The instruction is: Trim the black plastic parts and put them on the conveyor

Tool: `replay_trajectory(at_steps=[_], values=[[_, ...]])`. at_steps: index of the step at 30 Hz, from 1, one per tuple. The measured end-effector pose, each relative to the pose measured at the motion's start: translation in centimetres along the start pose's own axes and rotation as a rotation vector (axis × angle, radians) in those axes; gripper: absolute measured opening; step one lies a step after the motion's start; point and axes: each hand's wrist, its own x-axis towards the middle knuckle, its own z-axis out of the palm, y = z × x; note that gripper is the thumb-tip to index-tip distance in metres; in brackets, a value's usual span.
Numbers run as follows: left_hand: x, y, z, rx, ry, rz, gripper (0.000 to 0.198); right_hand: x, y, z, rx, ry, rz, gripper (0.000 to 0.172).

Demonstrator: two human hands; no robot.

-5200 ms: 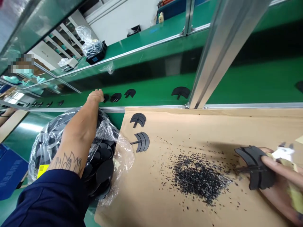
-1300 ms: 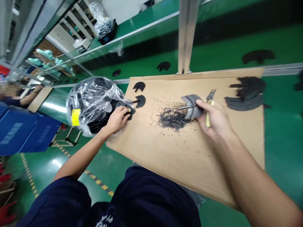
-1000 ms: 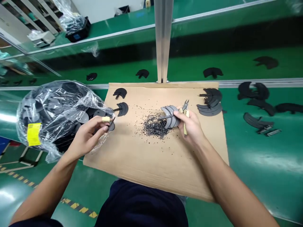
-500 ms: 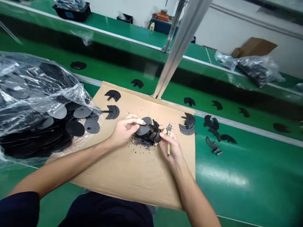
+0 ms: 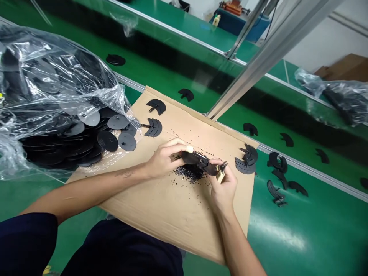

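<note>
My left hand is closed on a round black plastic disc, with pale covering on a fingertip. In my right hand are a black curved plastic piece and a pair of yellow-handled cutting pliers. The disc and the curved piece meet between the hands; how they join is hard to make out. Under them, a heap of small black scraps lies on the cardboard sheet.
A clear plastic bag spills black discs at left. Fan-shaped black pieces lie on the cardboard's left, others on its right. More curved pieces sit on the green bench. A metal post rises behind.
The view has shifted, so the scene sits differently. The disc and the curved piece, seen more face-on before, are now tilted and brought together. The pliers have turned in my right hand.
</note>
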Motion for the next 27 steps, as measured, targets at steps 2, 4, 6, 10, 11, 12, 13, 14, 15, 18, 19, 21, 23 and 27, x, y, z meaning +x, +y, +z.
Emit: replay_trajectory(at_steps=[2, 4, 6, 10, 11, 12, 13, 14, 15, 18, 19, 21, 23, 27], values=[[-0.1, 0.0, 0.0, -0.027, -0.004, -0.061, 0.015, -0.1, -0.1, 0.0, -0.016, 0.001, 0.003, 0.017], [-0.2, 0.1, 0.1, -0.073, 0.001, -0.134, 0.018, -0.3, -0.2, 0.0, -0.018, -0.009, 0.041, 0.019], [-0.2, 0.2, 0.1, -0.14, 0.004, -0.186, 0.019, -0.4, -0.4, 0.0, -0.007, -0.025, 0.079, 0.025], [-0.4, 0.5, 0.2, -0.197, 0.002, -0.237, 0.019, -0.6, -0.7, 0.2, 0.025, -0.035, 0.135, 0.038], [-0.4, 0.6, 0.3, -0.204, 0.006, -0.252, 0.021, -0.6, -0.8, 0.3, 0.032, -0.023, 0.142, 0.04], [-0.5, 0.7, 0.3, -0.214, 0.01, -0.266, 0.025, -0.6, -0.9, 0.4, 0.039, -0.009, 0.146, 0.042], [-0.5, 0.8, 0.4, -0.224, 0.011, -0.28, 0.028, -0.7, -0.9, 0.4, 0.047, 0.003, 0.145, 0.043], [-0.6, 0.8, 0.4, -0.228, 0.011, -0.29, 0.031, -0.8, -0.9, 0.5, 0.055, 0.008, 0.143, 0.044], [-0.7, 0.9, 0.5, -0.222, 0.011, -0.29, 0.032, -0.8, -0.9, 0.6, 0.063, 0.001, 0.144, 0.045], [-0.8, 0.8, 0.5, -0.118, 0.021, -0.227, 0.029, -1.1, -0.7, 0.9, 0.094, -0.061, 0.178, 0.046], [-0.8, 0.7, 0.5, -0.067, 0.029, -0.191, 0.028, -1.2, -0.6, 1.0, 0.107, -0.083, 0.195, 0.046], [-0.7, 0.7, 0.4, 0.029, 0.047, -0.111, 0.027, -1.3, -0.4, 1.1, 0.13, -0.108, 0.218, 0.044], [-0.6, 0.7, 0.3, 0.096, 0.059, -0.037, 0.028, -1.4, -0.1, 1.2, 0.144, -0.104, 0.218, 0.043], [-0.6, 0.9, 0.2, 0.147, 0.067, 0.031, 0.027, -1.4, 0.1, 1.2, 0.131, -0.109, 0.208, 0.042]])
